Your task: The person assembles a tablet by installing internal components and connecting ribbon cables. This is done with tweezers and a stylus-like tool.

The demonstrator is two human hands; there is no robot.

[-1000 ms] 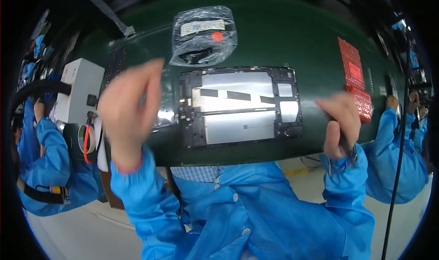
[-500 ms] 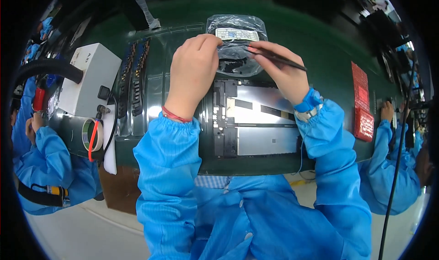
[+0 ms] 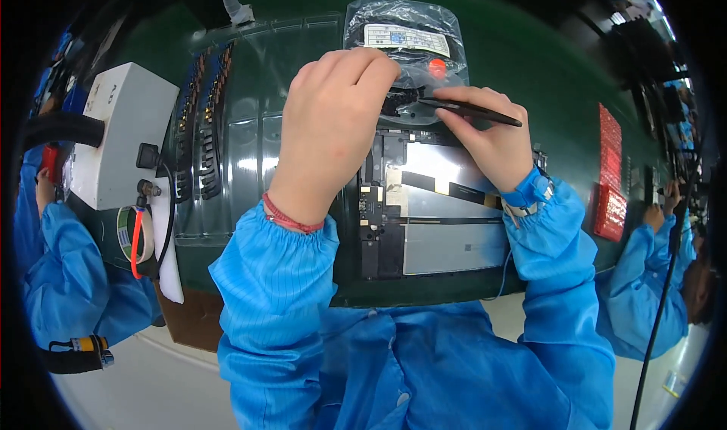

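Note:
A clear plastic bag (image 3: 405, 14) lies at the far middle of the bench, with a white label (image 3: 409, 39), a round orange sticker (image 3: 437, 68) and small black parts (image 3: 401, 101) showing through its near end. My left hand (image 3: 329, 116) is closed in a pinch at the bag's left side, its fingertips partly hidden. Held in my right hand (image 3: 496, 138) is a pair of black tweezers (image 3: 481, 113), their tips pointing left at the black parts. Below both hands rests an opened flat electronic device (image 3: 454, 244) with silver panels, black strips and a dark left edge.
On the left lies a clear tray (image 3: 250, 150) with two rows of small dark parts (image 3: 212, 119). Beyond it stand a white box (image 3: 132, 135) with a black hose and a tape roll (image 3: 129, 233). Red bubble wrap (image 3: 610, 172) lies to the right. Co-workers in blue sit on both sides.
The bag's near end now shows the orange sticker and more of the black parts. My right hand and the tweezers have shifted right and slightly nearer. The whole view has tilted a little.

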